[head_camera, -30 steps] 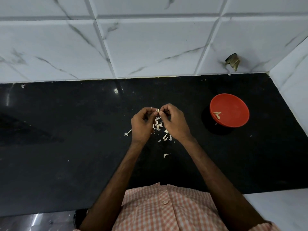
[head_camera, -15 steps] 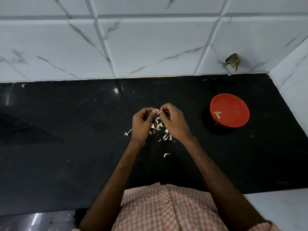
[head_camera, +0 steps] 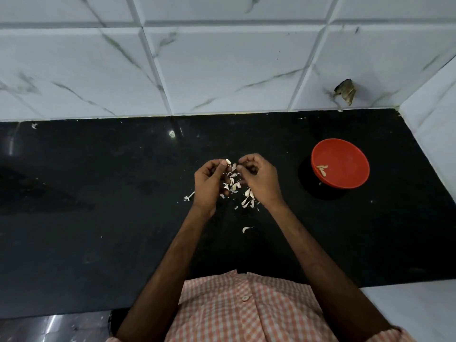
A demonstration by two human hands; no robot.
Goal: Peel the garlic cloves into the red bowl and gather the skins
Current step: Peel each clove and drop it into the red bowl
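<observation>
My left hand [head_camera: 208, 185] pinches a small pale garlic clove [head_camera: 228, 161] at its fingertips, held above the black counter [head_camera: 98, 206]. My right hand [head_camera: 259, 180] hovers just to the right of it, fingers curled, thumb and forefinger close together; whether it holds a bit of skin I cannot tell. Under and between the hands lies a scatter of white garlic cloves and skins [head_camera: 240, 191]. One loose skin [head_camera: 246, 229] lies nearer to me. The red bowl [head_camera: 345, 164] stands to the right with a few peeled cloves [head_camera: 322, 169] inside.
White marble tiles [head_camera: 222, 70] form the back wall, and a side wall [head_camera: 434, 114] closes the right. A brown scrap [head_camera: 346, 91] sticks to the tiles above the bowl. A small garlic stem piece [head_camera: 189, 196] lies left of my left hand.
My hands have drawn slightly apart. The clove now stays with my left hand alone, while my right hand has pulled a little to the right.
</observation>
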